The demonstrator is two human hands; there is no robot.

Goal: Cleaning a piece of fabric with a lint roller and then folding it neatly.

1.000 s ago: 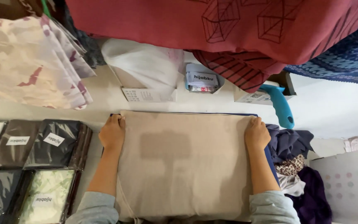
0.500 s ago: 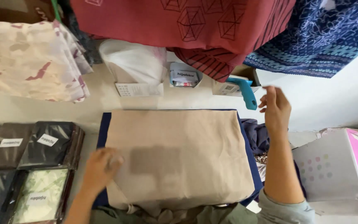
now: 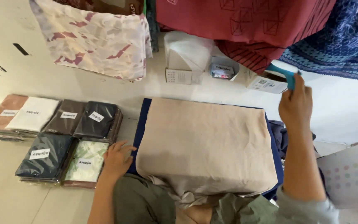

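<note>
A folded beige cloth (image 3: 206,141) lies on a dark blue mat (image 3: 142,124) on the floor in front of me. My right hand (image 3: 296,103) is raised at the cloth's far right corner and grips a teal tool handle (image 3: 286,74). My left hand (image 3: 116,159) rests low at the cloth's near left corner, fingers loosely curled, next to a bagged green patterned cloth (image 3: 85,164). It holds nothing that I can see.
Several bagged folded cloths (image 3: 63,124) lie in rows at left. Small white boxes (image 3: 181,74) and a packet (image 3: 222,70) stand by the wall. A pink patterned cloth (image 3: 100,37), a red cloth (image 3: 245,25) and a blue cloth (image 3: 336,41) hang above. A dotted white box (image 3: 349,178) sits right.
Both hands left the cloth's far corners. My right hand reached up right and took the teal tool handle. My left hand drew back to the near left corner.
</note>
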